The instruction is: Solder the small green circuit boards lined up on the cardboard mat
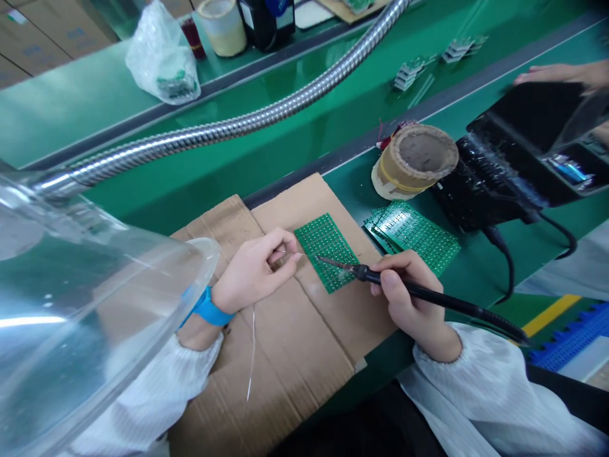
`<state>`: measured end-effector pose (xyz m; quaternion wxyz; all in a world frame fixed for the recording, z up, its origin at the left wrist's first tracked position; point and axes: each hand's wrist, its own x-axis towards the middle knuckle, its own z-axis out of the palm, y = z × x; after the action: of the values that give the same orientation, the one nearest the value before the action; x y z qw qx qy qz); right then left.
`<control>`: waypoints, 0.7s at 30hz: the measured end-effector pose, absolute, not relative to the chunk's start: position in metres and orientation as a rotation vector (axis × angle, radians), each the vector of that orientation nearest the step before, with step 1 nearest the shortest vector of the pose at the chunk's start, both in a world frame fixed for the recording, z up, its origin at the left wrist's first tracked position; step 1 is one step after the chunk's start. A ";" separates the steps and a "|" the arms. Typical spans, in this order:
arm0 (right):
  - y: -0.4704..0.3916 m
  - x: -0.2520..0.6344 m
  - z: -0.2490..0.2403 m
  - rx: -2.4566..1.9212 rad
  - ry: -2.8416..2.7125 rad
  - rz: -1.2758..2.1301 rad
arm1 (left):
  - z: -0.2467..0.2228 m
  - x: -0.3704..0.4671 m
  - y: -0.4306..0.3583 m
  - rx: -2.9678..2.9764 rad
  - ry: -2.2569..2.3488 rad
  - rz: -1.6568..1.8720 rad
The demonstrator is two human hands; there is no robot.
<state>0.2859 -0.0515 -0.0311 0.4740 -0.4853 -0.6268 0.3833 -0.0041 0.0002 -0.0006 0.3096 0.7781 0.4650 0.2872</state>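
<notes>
A person's two bare hands work over a green circuit board [328,243] that lies flat on brown cardboard [276,355], between the hands and just beyond the fingertips of the left one. The left hand [254,273], with a blue wristband [214,309] behind it, pinches a thin silvery wire [254,346] between thumb and fingers. A short end pokes out over the board; a long strand, apparently the same wire, hangs down below the hand. The right hand [413,298] grasps a soldering iron [447,304] like a pen, its tip pointing leftward over the board, close to the wire's end. Whether the tip touches the board is too fine to tell.

The step in hand looks like soldering a spot on the board, with wire and iron brought together there. The next move seems to call for a steady right hand holding the tip on one small pad, while the left feeds the wire in gently, without pushing the board, which neither hand appears to hold.

Just beyond the right hand is a loose pile of similar boards [419,235]; past that stands a round tub [397,176]. Left of the left hand looms a clear hood [95,304].
</notes>
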 end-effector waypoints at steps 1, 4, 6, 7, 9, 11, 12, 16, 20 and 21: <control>-0.051 0.286 -0.030 -1.191 -1.545 0.936 | 0.000 -0.004 0.001 2.066 1.222 0.745; -0.051 0.286 -0.029 -1.202 -1.562 0.946 | 0.000 -0.003 0.001 2.087 1.215 0.712; -0.052 0.286 -0.030 -1.211 -1.556 0.967 | -0.001 -0.003 0.001 2.096 1.219 0.704; -0.052 0.286 -0.031 -1.216 -1.549 0.974 | -0.001 -0.003 0.001 2.096 1.219 0.707; -0.053 0.287 -0.032 -1.215 -1.527 0.972 | -0.001 -0.003 0.000 2.091 1.209 0.721; -0.055 0.288 -0.032 -1.204 -1.512 0.959 | 0.000 -0.004 0.000 2.087 1.189 0.732; -0.055 0.288 -0.032 -1.200 -1.513 0.954 | 0.000 -0.003 0.000 2.091 1.179 0.731; -0.054 0.288 -0.030 -1.203 -1.557 0.936 | 0.001 -0.002 0.000 2.138 1.141 0.686; -0.053 0.287 -0.029 -1.182 -1.509 0.947 | -0.001 -0.002 -0.001 2.094 1.128 0.697; -0.054 0.287 -0.028 -1.174 -1.472 0.948 | -0.001 -0.003 -0.001 2.053 1.143 0.722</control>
<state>0.2871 -0.0541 -0.0276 0.4942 -0.4841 -0.6071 0.3910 -0.0032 -0.0007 -0.0007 0.3353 0.7868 0.4382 0.2767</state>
